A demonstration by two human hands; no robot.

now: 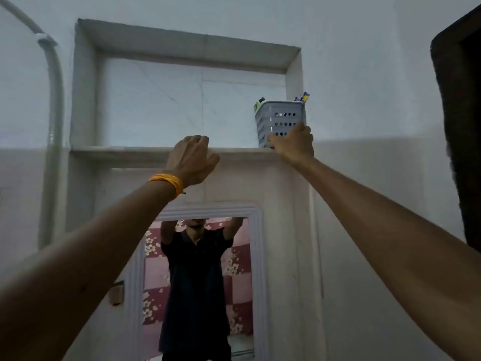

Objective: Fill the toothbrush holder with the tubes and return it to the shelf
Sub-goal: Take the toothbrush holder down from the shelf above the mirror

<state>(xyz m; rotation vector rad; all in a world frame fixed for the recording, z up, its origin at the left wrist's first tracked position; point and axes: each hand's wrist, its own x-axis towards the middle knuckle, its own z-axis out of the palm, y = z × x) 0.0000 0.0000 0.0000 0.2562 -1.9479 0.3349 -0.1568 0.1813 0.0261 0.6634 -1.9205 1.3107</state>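
A grey perforated toothbrush holder (279, 118) stands upright at the right end of the shelf (117, 150) inside a recessed wall niche. Tube tops (303, 97) and a dark-capped item (260, 102) stick out above its rim. My right hand (292, 145) grips the holder's lower front corner at the shelf edge. My left hand (191, 158), with an orange band on the wrist, rests with curled fingers on the shelf's front edge near the middle and holds nothing.
A mirror (200, 282) in a white frame hangs below the shelf and reflects a person in a dark shirt with both arms raised. A grey pipe (53, 126) runs down the wall at left. A dark door frame (458, 126) stands at right.
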